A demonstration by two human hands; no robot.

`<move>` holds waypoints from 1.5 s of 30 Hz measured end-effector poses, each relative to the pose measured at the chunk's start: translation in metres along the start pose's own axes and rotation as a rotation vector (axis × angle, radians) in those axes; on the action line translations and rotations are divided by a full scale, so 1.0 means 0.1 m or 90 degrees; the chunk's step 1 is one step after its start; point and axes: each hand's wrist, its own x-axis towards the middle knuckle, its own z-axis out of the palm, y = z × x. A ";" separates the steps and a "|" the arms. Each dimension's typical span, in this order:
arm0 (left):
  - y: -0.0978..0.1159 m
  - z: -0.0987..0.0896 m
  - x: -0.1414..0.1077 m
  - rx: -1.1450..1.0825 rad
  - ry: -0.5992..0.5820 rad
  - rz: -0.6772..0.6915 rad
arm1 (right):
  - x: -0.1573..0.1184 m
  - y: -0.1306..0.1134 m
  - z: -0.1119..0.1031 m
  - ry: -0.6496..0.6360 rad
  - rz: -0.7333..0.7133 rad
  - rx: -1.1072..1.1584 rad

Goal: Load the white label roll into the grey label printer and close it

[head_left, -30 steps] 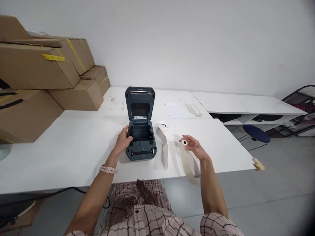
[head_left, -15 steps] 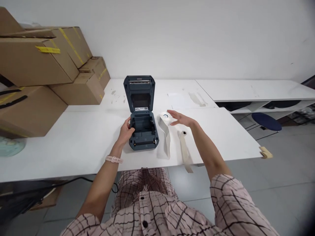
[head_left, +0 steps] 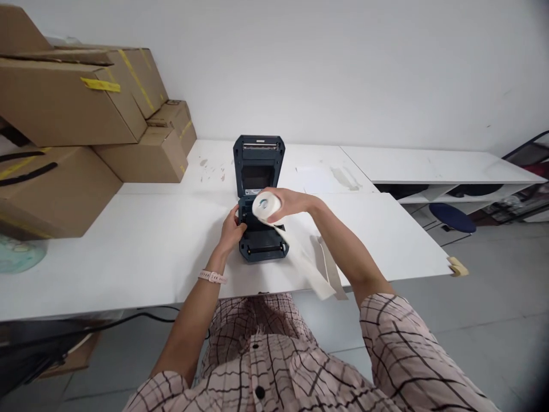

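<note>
A dark label printer (head_left: 262,237) stands on the white table with its lid raised. My left hand (head_left: 233,232) grips the left side of the printer's base, thumb over the rim. Over the open bay my right hand (head_left: 288,204) holds a white paper roll (head_left: 264,206), which hides part of the inside. From the roll a loose paper strip (head_left: 306,269) hangs down to the right, across the table's front edge. Another strip (head_left: 332,269) lies partly behind it; its small roll is hidden by my right arm.
Stacked cardboard boxes (head_left: 72,103) fill the table's left side. A sheet of paper (head_left: 315,178) lies behind the right arm. Beyond the table are a shelf unit (head_left: 433,163) and a blue stool (head_left: 453,217). A tan piece (head_left: 458,266) sits at the right corner.
My right hand has closed on the white roll and lifted it left over the printer's bay, its strip trailing. My left hand keeps its place on the printer. The view has shifted slightly.
</note>
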 end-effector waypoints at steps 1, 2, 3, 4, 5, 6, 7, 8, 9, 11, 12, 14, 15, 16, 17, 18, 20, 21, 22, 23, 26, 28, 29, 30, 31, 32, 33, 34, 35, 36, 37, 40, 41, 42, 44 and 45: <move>-0.02 0.00 0.01 -0.006 -0.004 0.002 | 0.13 -0.09 0.04 -0.038 0.014 -0.078; -0.03 0.00 0.01 -0.014 -0.007 0.004 | 0.24 -0.16 0.09 -0.072 0.033 -0.146; -0.05 0.00 0.02 -0.022 -0.010 0.005 | 0.34 -0.19 0.15 -0.103 0.054 -0.200; -0.06 0.00 0.02 -0.031 -0.014 0.004 | 0.43 -0.19 0.21 -0.127 0.075 -0.240; -0.07 0.00 0.02 -0.040 -0.019 0.002 | 0.50 -0.18 0.26 -0.146 0.093 -0.267; -0.07 -0.01 0.02 -0.049 -0.023 0.001 | 0.55 -0.15 0.31 -0.161 0.106 -0.286; -0.06 -0.01 0.01 -0.057 -0.029 -0.001 | 0.58 -0.11 0.36 -0.172 0.117 -0.299; -0.05 -0.01 0.01 -0.065 -0.035 -0.004 | 0.61 -0.06 0.39 -0.179 0.130 -0.309; -0.04 -0.02 0.00 -0.073 -0.042 -0.008 | 0.64 -0.02 0.42 -0.184 0.142 -0.315; -0.01 -0.03 -0.01 -0.091 -0.050 -0.019 | 0.67 0.05 0.47 -0.199 0.160 -0.313; 0.00 -0.03 -0.02 -0.101 -0.052 -0.026 | 0.68 0.07 0.48 -0.205 0.168 -0.310; 0.02 -0.03 -0.03 -0.115 -0.053 -0.040 | 0.66 0.07 0.50 -0.207 0.173 -0.314; 0.02 -0.03 -0.03 -0.120 -0.052 -0.046 | 0.62 0.06 0.52 -0.192 0.171 -0.326; 0.02 -0.03 -0.04 -0.123 -0.048 -0.049 | 0.55 0.03 0.55 -0.161 0.161 -0.343; 0.02 -0.03 -0.04 -0.126 -0.045 -0.051 | 0.45 -0.01 0.59 -0.119 0.140 -0.359; 0.01 -0.03 -0.04 -0.131 -0.043 -0.051 | 0.33 -0.06 0.65 -0.073 0.107 -0.369; 0.00 -0.03 -0.05 -0.137 -0.043 -0.046 | 0.02 -0.15 0.79 -0.003 0.023 -0.360; 0.00 -0.03 -0.05 -0.135 -0.045 -0.043 | -0.14 -0.19 0.89 0.011 -0.014 -0.345; -0.01 -0.03 -0.05 -0.127 -0.044 -0.041 | -0.30 -0.23 0.98 0.019 -0.035 -0.332; -0.01 -0.02 -0.05 -0.114 -0.038 -0.039 | -0.44 -0.26 1.08 0.030 -0.043 -0.324; 0.00 0.03 -0.05 -0.059 0.009 -0.037 | -0.70 -0.30 1.33 0.094 -0.029 -0.325; 0.01 0.07 -0.06 -0.042 0.039 -0.036 | -0.75 -0.31 1.43 0.128 -0.022 -0.330; 0.02 0.09 -0.07 -0.043 0.043 -0.037 | -0.75 -0.32 1.45 0.137 -0.019 -0.334; 0.03 0.10 -0.08 -0.048 0.042 -0.041 | -0.75 -0.32 1.47 0.144 -0.016 -0.338; 0.04 0.12 -0.10 -0.055 0.037 -0.046 | -0.74 -0.33 1.48 0.149 -0.012 -0.341; 0.05 0.12 -0.11 -0.063 0.032 -0.052 | -0.74 -0.33 1.48 0.153 -0.010 -0.343; 0.07 0.13 -0.12 -0.070 0.028 -0.057 | -0.74 -0.33 1.49 0.156 -0.008 -0.343; 0.07 0.13 -0.13 -0.077 0.026 -0.060 | -0.74 -0.33 1.50 0.159 -0.008 -0.342; 0.08 0.13 -0.14 -0.086 0.025 -0.063 | -0.74 -0.33 1.51 0.162 -0.008 -0.339; 0.08 0.14 -0.15 -0.095 0.024 -0.064 | -0.74 -0.33 1.53 0.164 -0.009 -0.336; 0.07 0.15 -0.15 -0.103 0.024 -0.063 | -0.74 -0.33 1.54 0.164 -0.009 -0.332; 0.08 0.16 -0.17 -0.125 0.018 -0.050 | -0.76 -0.33 1.52 0.147 -0.005 -0.307; 0.12 0.14 -0.20 -0.125 0.015 -0.047 | -0.78 -0.34 1.47 0.134 -0.009 -0.284; 0.18 0.10 -0.23 -0.121 0.015 -0.045 | -0.80 -0.35 1.38 0.128 -0.016 -0.251; 0.38 -0.03 -0.32 -0.110 0.040 -0.035 | -0.86 -0.35 1.15 0.167 -0.032 -0.167; 0.51 -0.13 -0.37 -0.130 0.066 0.009 | -0.90 -0.34 1.02 0.203 -0.038 -0.127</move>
